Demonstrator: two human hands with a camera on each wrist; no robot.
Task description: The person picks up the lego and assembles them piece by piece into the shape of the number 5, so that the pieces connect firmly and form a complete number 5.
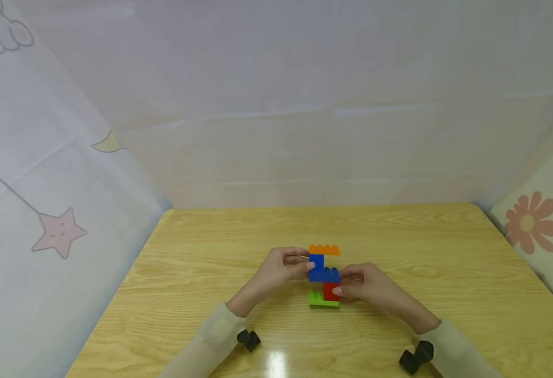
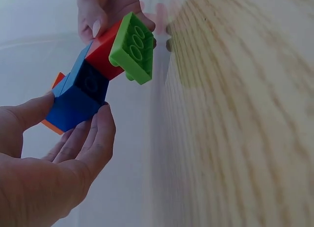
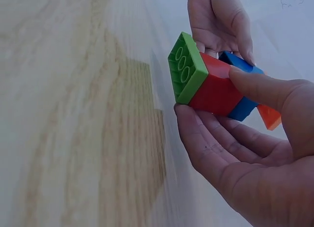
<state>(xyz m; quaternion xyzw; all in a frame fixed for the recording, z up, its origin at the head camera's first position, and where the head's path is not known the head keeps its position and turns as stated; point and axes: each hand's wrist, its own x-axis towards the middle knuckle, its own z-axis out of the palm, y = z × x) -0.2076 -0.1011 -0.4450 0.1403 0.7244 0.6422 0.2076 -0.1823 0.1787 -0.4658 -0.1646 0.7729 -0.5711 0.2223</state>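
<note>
Both hands hold one stack of toy building bricks above the table. At the bottom is a flat green brick (image 1: 324, 303), its hollow underside showing in both wrist views. A red brick (image 3: 216, 84) stands on one end of it, with a blue stepped brick (image 2: 78, 99) above. An orange brick (image 1: 324, 250) tops the stack. My left hand (image 1: 283, 265) pinches the upper part of the blue brick from the left, thumb in front. From the right, my right hand (image 1: 368, 286) grips the red brick between thumb and fingers.
A light wooden table (image 1: 186, 273) spans the lower view. Pale cloth walls (image 1: 276, 131) rise behind it and at both sides, printed with a pink star (image 1: 60, 232) and a flower (image 1: 533, 222). Black wrist mounts (image 1: 416, 357) sit on the sleeves.
</note>
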